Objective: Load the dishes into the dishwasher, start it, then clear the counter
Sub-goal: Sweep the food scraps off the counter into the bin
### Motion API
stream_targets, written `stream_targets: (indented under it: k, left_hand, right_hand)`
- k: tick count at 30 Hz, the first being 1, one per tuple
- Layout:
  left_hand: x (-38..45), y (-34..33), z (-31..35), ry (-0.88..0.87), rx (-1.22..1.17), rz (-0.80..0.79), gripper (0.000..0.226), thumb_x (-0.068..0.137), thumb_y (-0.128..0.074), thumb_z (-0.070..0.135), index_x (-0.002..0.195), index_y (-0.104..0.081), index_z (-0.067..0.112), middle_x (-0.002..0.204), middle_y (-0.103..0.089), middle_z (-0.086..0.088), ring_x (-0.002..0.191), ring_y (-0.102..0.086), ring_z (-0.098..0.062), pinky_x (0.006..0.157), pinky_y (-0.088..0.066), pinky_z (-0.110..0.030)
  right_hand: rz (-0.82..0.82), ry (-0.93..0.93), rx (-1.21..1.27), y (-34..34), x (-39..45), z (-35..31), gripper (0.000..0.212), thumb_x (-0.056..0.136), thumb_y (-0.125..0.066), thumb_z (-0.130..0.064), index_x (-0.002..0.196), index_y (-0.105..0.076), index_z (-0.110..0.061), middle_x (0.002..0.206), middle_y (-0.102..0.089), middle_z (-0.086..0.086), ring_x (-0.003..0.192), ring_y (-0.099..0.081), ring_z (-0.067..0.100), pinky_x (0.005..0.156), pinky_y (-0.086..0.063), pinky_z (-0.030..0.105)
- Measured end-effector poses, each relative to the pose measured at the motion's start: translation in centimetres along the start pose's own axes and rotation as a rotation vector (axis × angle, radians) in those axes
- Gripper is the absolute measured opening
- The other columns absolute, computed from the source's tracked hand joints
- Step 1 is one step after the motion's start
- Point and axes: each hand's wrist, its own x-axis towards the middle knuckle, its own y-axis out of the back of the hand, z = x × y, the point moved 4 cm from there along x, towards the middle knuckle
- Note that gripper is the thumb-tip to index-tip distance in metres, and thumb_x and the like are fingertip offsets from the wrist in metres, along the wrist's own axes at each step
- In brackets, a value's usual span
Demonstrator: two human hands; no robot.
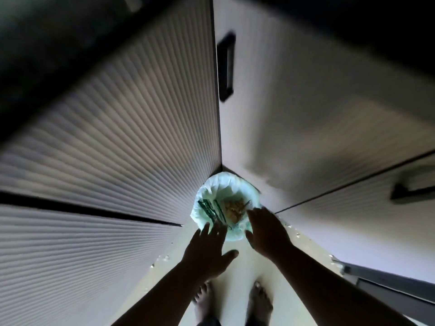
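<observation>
Both arms stretched forward-down; left hand (207,250) and right hand (266,231) flat, fingers spread, empty.

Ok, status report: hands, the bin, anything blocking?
Left hand and right hand open, empty, over the lined bin. Food scraps inside. Nothing in the way.

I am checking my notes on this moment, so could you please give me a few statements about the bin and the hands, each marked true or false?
1. Both hands, the left hand and the right hand, are open and hold nothing. True.
2. The bin is lined with a black bag. False: its liner is pale green.
3. The bin stands on the floor in the corner where the ribbed cabinet fronts meet. True.
4. The bin is empty. False: brownish scraps and striped packaging lie inside.
5. The person wears shoes. False: the feet are bare.
</observation>
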Motion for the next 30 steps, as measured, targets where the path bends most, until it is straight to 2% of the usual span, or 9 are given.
stream_targets:
  k: [3, 7, 9, 12, 16, 21, 25, 27, 30]
  left_hand:
    - [-7.7, 4.6, 2.8, -0.075, 0.054, 0.076, 0.078, 0.094, -0.008, 0.064, 0.151, -0.021, 0.013, 0.157, -0.023, -0.008, 0.143, -0.025, -0.032, 0.115, -0.025, -0.044]
    - [-16.3, 13.6, 5.1, -0.211, 0.17, 0.359, 0.065, 0.08, -0.04, 0.049, 0.131, -0.053, 0.012, 0.129, -0.06, -0.011, 0.113, -0.062, -0.032, 0.089, -0.052, -0.042]
    - [-20.0, 19.2, 6.2, -0.211, 0.189, 0.485, 0.077, 0.077, -0.033, 0.049, 0.142, -0.04, 0.008, 0.145, -0.044, -0.013, 0.13, -0.047, -0.034, 0.105, -0.039, -0.043]
    - [-23.8, 25.1, 5.8, -0.155, 0.167, 0.605, 0.073, 0.087, -0.024, 0.045, 0.153, -0.005, 0.019, 0.161, -0.004, -0.005, 0.148, 0.0, -0.025, 0.118, 0.0, -0.039]
    - [-28.8, 30.9, 2.3, -0.016, 0.108, 0.846, 0.072, 0.089, -0.015, 0.051, 0.153, 0.004, 0.024, 0.161, 0.006, 0.001, 0.147, 0.011, -0.02, 0.119, 0.004, -0.038]
    - [-33.1, 34.5, -5.1, 0.186, 0.018, 0.891, 0.076, 0.095, -0.024, 0.062, 0.152, 0.008, 0.024, 0.16, 0.013, 0.0, 0.146, 0.017, -0.021, 0.12, 0.003, -0.041]
    - [-34.2, 33.4, -12.2, 0.352, -0.038, 0.862, 0.108, 0.066, 0.01, 0.084, 0.152, 0.009, 0.02, 0.16, 0.013, -0.003, 0.146, 0.017, -0.024, 0.116, 0.007, -0.038]
    - [-33.9, 32.1, -15.5, 0.426, -0.082, 0.796, 0.129, 0.043, 0.029, 0.085, 0.152, 0.009, 0.018, 0.16, 0.014, -0.005, 0.146, 0.017, -0.025, 0.116, 0.007, -0.038]
    - [-32.9, 30.0, -18.6, 0.499, -0.158, 0.715, 0.14, 0.032, 0.038, 0.082, 0.152, 0.008, 0.018, 0.16, 0.014, -0.005, 0.146, 0.017, -0.026, 0.117, 0.006, -0.041]
  right_hand:
    - [0.003, 0.02, 0.026, 6.3, -5.4, -2.9, 0.073, 0.061, -0.081, -0.036, 0.12, -0.056, 0.001, 0.104, -0.069, 0.021, 0.098, -0.066, 0.043, 0.081, -0.057, 0.048]
    - [0.169, 0.199, -0.054, 16.4, -9.0, -8.8, 0.044, 0.09, -0.045, -0.03, 0.118, -0.053, 0.003, 0.103, -0.07, 0.023, 0.094, -0.068, 0.04, 0.086, -0.056, 0.047]
    - [0.165, 0.324, -0.141, 20.4, -8.7, -12.0, 0.054, 0.086, -0.048, -0.037, 0.123, -0.059, 0.001, 0.116, -0.067, 0.021, 0.108, -0.063, 0.038, 0.104, -0.043, 0.047]
    - [0.223, 0.442, -0.241, 29.0, -8.0, -16.2, 0.064, 0.073, -0.044, -0.043, 0.122, -0.065, -0.007, 0.119, -0.065, 0.017, 0.108, -0.062, 0.035, 0.092, -0.052, 0.042]
    - [0.347, 0.493, -0.235, 40.4, -10.8, -23.0, 0.057, 0.091, -0.048, -0.038, 0.143, -0.038, -0.017, 0.139, -0.045, 0.005, 0.127, -0.045, 0.022, 0.104, -0.041, 0.037]
    - [0.396, 0.56, -0.28, 44.6, -10.2, -29.3, 0.063, 0.098, -0.039, -0.05, 0.15, -0.025, -0.018, 0.155, -0.026, 0.006, 0.144, -0.019, 0.023, 0.115, -0.025, 0.039]
    - [0.293, 0.601, -0.379, 43.0, -8.0, -33.4, 0.073, 0.093, -0.022, -0.057, 0.154, -0.012, -0.016, 0.162, -0.007, 0.005, 0.149, -0.001, 0.024, 0.118, -0.008, 0.039]
    - [0.241, 0.636, -0.389, 41.2, -6.9, -35.1, 0.084, 0.085, -0.007, -0.065, 0.152, -0.022, -0.016, 0.161, -0.014, 0.006, 0.148, -0.01, 0.026, 0.117, -0.012, 0.038]
    - [0.188, 0.613, -0.379, 37.8, -4.5, -36.1, 0.079, 0.096, -0.001, -0.06, 0.124, -0.065, -0.024, 0.134, -0.059, -0.001, 0.121, -0.058, 0.019, 0.095, -0.047, 0.032]
